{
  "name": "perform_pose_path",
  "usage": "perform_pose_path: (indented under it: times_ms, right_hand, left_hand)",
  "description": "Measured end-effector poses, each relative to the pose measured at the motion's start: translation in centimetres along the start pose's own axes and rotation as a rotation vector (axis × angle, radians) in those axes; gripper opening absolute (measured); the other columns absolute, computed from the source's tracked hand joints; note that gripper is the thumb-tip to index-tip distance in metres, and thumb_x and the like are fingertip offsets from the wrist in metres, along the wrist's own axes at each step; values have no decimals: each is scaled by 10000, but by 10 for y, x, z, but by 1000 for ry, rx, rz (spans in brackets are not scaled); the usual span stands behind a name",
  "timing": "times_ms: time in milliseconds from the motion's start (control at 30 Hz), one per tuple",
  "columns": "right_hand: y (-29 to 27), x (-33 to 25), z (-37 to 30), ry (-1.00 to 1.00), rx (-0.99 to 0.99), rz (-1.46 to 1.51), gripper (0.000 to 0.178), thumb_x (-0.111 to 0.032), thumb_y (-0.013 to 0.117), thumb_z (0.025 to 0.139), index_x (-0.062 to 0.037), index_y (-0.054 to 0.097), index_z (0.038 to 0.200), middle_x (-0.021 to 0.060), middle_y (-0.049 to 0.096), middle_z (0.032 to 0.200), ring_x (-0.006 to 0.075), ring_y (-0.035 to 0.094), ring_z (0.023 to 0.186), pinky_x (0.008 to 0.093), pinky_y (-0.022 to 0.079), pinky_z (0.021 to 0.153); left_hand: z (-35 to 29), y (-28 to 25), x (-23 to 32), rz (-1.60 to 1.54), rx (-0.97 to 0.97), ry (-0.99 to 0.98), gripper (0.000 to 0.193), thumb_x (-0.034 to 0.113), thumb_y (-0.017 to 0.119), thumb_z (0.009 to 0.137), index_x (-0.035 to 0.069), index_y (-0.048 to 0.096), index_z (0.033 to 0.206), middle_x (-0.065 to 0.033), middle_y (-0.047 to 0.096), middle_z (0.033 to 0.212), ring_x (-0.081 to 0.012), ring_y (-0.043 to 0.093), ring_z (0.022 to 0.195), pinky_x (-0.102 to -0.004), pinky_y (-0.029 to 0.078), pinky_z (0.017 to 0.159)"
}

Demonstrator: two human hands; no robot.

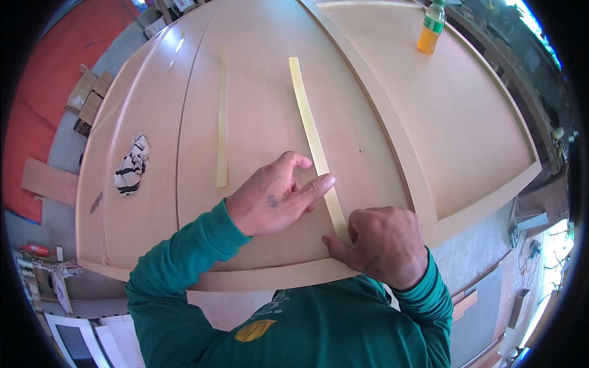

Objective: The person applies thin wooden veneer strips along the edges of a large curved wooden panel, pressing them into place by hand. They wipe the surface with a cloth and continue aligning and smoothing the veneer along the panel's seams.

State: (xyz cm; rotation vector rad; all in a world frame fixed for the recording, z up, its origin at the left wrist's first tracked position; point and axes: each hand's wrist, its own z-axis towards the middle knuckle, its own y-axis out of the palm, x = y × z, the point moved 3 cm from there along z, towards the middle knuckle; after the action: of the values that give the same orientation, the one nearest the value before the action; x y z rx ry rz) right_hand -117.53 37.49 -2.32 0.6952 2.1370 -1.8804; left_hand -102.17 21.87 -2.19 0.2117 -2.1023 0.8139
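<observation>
A long, narrow pale-yellow strip [305, 113] runs over the light wooden panel [264, 86], from its middle toward me. Over the strip's near half is my left hand [276, 193], thumb and forefinger stretched out and apart, the other fingers curled under. Its thumb crosses the strip; whether it presses on it I cannot tell. My right hand [389, 245] is closed at the strip's near end, its thumb against that end and the fingers bent over the strip's edge. A second, similar strip [223, 116] lies to the left, apart from both hands.
A crumpled black-and-white cloth [132, 165] lies on the panel's left part. On the recessed section at the far right stands a bottle of orange drink [431, 27]. A raised wooden rail [380, 110] divides the panel. Boxes [92, 98] sit on the floor at left.
</observation>
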Motion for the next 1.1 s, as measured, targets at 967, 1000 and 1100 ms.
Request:
perform_pose_path:
  times_ms: [967,1000,1100]
  right_hand:
    - [50,-47,-43,-382,219,308,634,-669,852,897,-53,736,796,235,729,723,447,740,659,560,575,632]
    - [50,-48,-44,-414,225,322,623,-658,858,896,-54,738,801,234,731,725,447,741,663,559,577,636]
    - [52,-50,-43,-480,188,335,601,-641,859,907,-58,742,819,231,736,734,449,747,680,558,582,652]
  left_hand:
    - [14,-71,86,-627,40,599,684,649,376,1217,24,626,1341,-5,620,824,-108,541,637,-297,484,596]
    - [7,-68,90,-636,47,572,682,652,370,1217,30,624,1333,-2,613,809,-106,516,606,-287,456,581]
    - [-2,-66,90,-610,21,557,694,676,401,1202,36,634,1333,8,604,798,-91,479,575,-268,412,548]
